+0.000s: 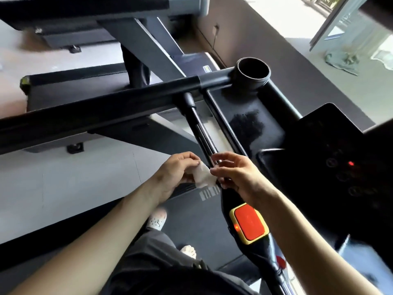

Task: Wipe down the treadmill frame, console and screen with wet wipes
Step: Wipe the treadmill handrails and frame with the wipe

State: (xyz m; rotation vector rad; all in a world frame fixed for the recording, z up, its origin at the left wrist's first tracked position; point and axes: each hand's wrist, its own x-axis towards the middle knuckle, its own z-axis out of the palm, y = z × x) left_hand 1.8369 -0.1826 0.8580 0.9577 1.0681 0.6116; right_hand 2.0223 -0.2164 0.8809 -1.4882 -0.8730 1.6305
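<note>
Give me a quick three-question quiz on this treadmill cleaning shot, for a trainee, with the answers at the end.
1. True or false: the wet wipe lies spread flat on the console.
2. The surround of the big red-orange button is: A yellow, B blue, C white.
3. Fill in: a small ___ light glows on the console.
Key: 1 false, the left hand grips it, off the console; 2 A; 3 red.
</note>
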